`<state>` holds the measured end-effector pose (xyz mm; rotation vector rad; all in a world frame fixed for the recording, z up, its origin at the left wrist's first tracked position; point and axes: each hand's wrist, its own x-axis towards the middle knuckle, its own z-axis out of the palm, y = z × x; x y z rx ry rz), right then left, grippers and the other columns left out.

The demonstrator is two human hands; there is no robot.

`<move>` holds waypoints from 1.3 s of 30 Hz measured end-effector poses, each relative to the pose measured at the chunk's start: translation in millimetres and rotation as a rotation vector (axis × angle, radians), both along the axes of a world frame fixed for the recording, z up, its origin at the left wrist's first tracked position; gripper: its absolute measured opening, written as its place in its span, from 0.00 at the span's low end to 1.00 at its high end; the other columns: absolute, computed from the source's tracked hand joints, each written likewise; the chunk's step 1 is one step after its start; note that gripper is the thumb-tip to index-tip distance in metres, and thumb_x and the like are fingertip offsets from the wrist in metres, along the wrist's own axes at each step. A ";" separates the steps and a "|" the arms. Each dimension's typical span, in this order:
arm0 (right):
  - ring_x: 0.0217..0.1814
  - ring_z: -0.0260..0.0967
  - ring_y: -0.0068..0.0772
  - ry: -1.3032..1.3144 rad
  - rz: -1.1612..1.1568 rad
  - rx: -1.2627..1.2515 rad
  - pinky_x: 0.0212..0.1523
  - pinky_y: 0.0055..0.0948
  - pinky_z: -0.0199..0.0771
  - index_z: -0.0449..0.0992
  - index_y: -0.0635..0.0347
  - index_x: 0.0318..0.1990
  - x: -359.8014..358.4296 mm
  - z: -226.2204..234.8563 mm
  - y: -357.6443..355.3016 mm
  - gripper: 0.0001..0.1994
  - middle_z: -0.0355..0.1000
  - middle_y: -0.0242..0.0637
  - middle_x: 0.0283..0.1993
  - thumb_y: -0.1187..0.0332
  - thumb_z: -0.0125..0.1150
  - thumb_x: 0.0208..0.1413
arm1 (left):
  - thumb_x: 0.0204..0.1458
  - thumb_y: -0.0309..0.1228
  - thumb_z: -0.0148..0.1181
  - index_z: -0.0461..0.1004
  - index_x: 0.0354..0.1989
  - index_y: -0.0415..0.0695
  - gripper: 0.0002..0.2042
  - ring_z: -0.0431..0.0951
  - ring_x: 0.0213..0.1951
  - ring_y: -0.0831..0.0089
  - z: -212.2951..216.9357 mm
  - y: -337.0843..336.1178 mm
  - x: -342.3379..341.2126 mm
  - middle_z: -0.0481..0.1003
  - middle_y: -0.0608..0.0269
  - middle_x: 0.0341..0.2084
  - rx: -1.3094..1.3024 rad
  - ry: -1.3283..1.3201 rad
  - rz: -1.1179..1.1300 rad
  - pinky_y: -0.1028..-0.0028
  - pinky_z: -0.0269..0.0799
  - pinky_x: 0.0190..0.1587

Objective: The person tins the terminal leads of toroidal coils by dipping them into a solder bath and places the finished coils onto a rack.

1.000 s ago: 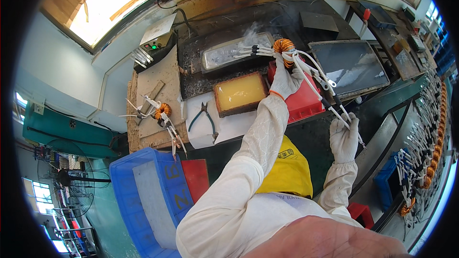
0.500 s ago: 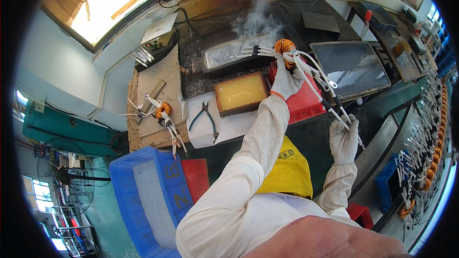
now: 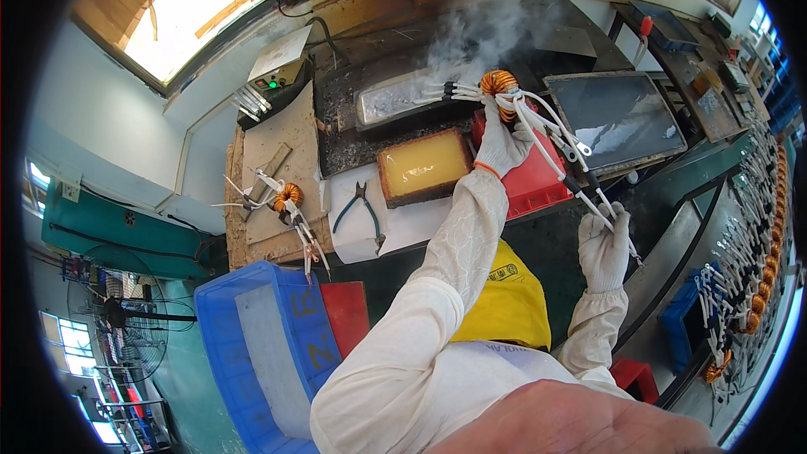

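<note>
1. Copper-wound toroidal coil (image 3: 498,82), orange-brown with white sleeved leads, is held up over the far side of the desk (image 3: 382,231), its short leads pointing left over the long grey solder bath (image 3: 395,99), where white smoke rises.
2. Left hand (image 3: 502,145), in a white glove, is closed around the coil's lower side and the bundle of wires next to it.
3. Right hand (image 3: 603,245), also gloved, pinches the long white leads (image 3: 563,151) near their far ends, keeping them stretched away toward the person's right.
4. Doing the dip well probably means keeping the coil level, so that only the lead tips meet the solder, with the long leads held taut and clear of the bath.
5. Nearby lie a rectangular tray of yellow flux (image 3: 423,166), a red plastic bin (image 3: 530,185) under the left wrist, and blue-handled pliers (image 3: 363,212) on a white sheet.
</note>
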<state>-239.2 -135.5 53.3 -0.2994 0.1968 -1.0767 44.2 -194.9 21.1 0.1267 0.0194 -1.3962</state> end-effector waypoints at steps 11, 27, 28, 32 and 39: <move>0.38 0.78 0.33 0.039 -0.013 0.028 0.53 0.38 0.79 0.71 0.57 0.49 1.2 4.1 2.8 0.12 0.76 0.42 0.44 0.59 0.46 0.70 | 0.53 0.65 0.53 0.74 0.44 0.48 0.30 0.74 0.25 0.80 -3.8 -0.5 1.4 0.76 0.70 0.29 -0.020 0.001 -0.003 0.84 0.68 0.20; 0.36 0.76 0.33 0.014 -0.022 0.052 0.53 0.40 0.78 0.71 0.58 0.48 -1.3 -2.8 0.4 0.13 0.75 0.42 0.42 0.60 0.46 0.70 | 0.54 0.65 0.54 0.74 0.45 0.49 0.29 0.71 0.24 0.80 -1.0 -1.9 -0.4 0.75 0.71 0.30 -0.003 -0.013 -0.018 0.83 0.67 0.22; 0.36 0.76 0.33 0.017 -0.023 0.055 0.53 0.40 0.78 0.71 0.58 0.48 -3.2 -6.9 -0.9 0.13 0.75 0.42 0.42 0.60 0.46 0.70 | 0.54 0.64 0.54 0.74 0.44 0.48 0.29 0.67 0.23 0.81 1.9 -1.5 -3.2 0.74 0.72 0.29 0.087 -0.021 0.009 0.84 0.63 0.21; 0.35 0.75 0.34 -0.018 -0.030 0.052 0.52 0.39 0.78 0.71 0.59 0.48 -13.7 -12.0 -3.1 0.14 0.75 0.43 0.42 0.59 0.46 0.70 | 0.54 0.63 0.55 0.73 0.45 0.48 0.29 0.69 0.26 0.78 3.5 3.0 -4.1 0.74 0.69 0.30 0.077 -0.023 -0.035 0.80 0.68 0.24; 0.38 0.75 0.36 -0.059 -0.042 0.070 0.51 0.39 0.78 0.72 0.60 0.48 -35.6 -17.3 -8.2 0.13 0.75 0.45 0.43 0.60 0.47 0.70 | 0.58 0.59 0.52 0.73 0.48 0.48 0.26 0.76 0.30 0.69 2.4 1.8 -8.9 0.76 0.64 0.33 0.062 -0.107 -0.107 0.69 0.75 0.29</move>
